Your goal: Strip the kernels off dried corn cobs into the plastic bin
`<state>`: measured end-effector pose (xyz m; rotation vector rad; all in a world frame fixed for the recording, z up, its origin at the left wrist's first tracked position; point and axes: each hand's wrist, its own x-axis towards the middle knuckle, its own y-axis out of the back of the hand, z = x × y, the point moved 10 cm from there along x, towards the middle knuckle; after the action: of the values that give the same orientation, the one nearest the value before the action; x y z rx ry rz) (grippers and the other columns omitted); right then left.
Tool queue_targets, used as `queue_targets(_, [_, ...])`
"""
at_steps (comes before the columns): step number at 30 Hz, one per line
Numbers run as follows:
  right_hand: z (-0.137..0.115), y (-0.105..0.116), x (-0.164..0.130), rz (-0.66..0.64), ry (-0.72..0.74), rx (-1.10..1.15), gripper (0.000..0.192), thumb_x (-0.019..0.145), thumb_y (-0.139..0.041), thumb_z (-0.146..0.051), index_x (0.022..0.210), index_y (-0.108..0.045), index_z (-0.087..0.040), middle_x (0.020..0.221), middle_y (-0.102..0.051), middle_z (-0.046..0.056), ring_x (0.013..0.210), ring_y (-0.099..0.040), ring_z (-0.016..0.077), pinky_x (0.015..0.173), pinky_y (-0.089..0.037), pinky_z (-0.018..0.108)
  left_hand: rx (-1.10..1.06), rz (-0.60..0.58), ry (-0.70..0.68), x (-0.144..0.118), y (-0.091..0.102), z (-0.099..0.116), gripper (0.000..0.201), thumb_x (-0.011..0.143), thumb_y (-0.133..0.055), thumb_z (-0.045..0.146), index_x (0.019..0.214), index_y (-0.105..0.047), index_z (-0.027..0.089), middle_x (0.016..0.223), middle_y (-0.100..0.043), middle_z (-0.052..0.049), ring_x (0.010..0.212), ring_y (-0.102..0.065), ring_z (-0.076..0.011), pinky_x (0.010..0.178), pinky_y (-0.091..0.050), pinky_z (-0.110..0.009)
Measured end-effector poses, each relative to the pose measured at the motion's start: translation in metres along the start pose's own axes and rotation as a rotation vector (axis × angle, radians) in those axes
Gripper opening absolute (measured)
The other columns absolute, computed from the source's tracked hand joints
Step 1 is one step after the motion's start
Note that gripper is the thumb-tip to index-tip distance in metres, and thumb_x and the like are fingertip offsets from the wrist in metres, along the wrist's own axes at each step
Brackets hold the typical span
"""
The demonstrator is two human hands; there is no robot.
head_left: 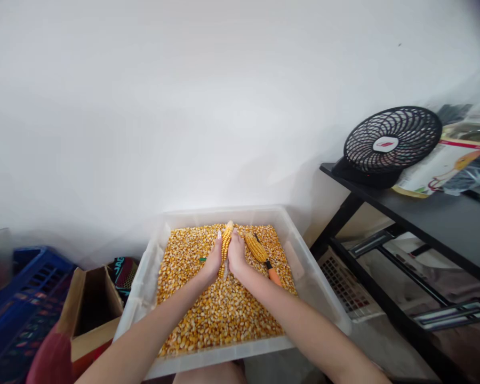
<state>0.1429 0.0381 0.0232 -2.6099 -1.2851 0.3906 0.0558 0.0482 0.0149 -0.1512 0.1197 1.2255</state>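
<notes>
Corn cob (225, 248): yellow-rowed, pale-tipped, held over the plastic bin (319, 298).
Left hand (213, 260), right hand (237, 253): partly curled, cob clasped between.
Bin contents: loose kernels (220, 322) spread throughout; second cob (256, 247) and orange-handled tool (274, 276) laid on top.

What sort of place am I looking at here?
Probably a household storage corner: a plastic tub of corn kernels, a blue crate and a black fan on a dark shelf.

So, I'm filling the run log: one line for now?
left hand, right hand: holding corn cob | below: kernels in tub | nearby: second cob
</notes>
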Motion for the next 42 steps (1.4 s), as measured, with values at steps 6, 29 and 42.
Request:
queue_targets(6, [0.002,-0.024,-0.001,-0.221,-0.020,0.054,0.035,0.076,-0.045,-0.052,0.074,-0.059,-0.021,0.074,-0.065,0.004,0.077,-0.060,0.0193,0.071,-0.045,0.031,-0.076,0.064,-0.088,-0.001,0.008,0.012,0.055,0.085,-0.030,0.053,0.121,-0.050,0.017,0.123,-0.053,-0.006,0.123,-0.038,-0.0199,0.103,-0.029,-0.033])
queue_targets(29, [-0.002,-0.024,-0.016,-0.178,0.040,-0.084,0.040,0.083,-0.036,-0.049,0.079,-0.063,-0.021,0.086,-0.067,0.005,0.084,-0.059,0.0174,0.080,-0.043,0.029,0.089,0.171,-0.159,0.002,0.025,0.017,0.056,0.087,-0.025,0.049,0.122,-0.049,0.013,0.131,-0.044,-0.009,0.126,-0.032,-0.0188,0.105,-0.024,-0.032])
queue_targets(42, [-0.009,-0.034,-0.012,-0.302,0.200,-0.122,0.032,0.079,-0.043,-0.047,0.083,-0.061,-0.021,0.088,-0.064,0.004,0.088,-0.056,0.0169,0.083,-0.039,0.027,0.048,0.191,-0.143,0.007,0.031,0.014,0.061,0.085,-0.024,0.055,0.119,-0.051,0.012,0.127,-0.049,-0.011,0.122,-0.039,-0.0200,0.102,-0.028,-0.034])
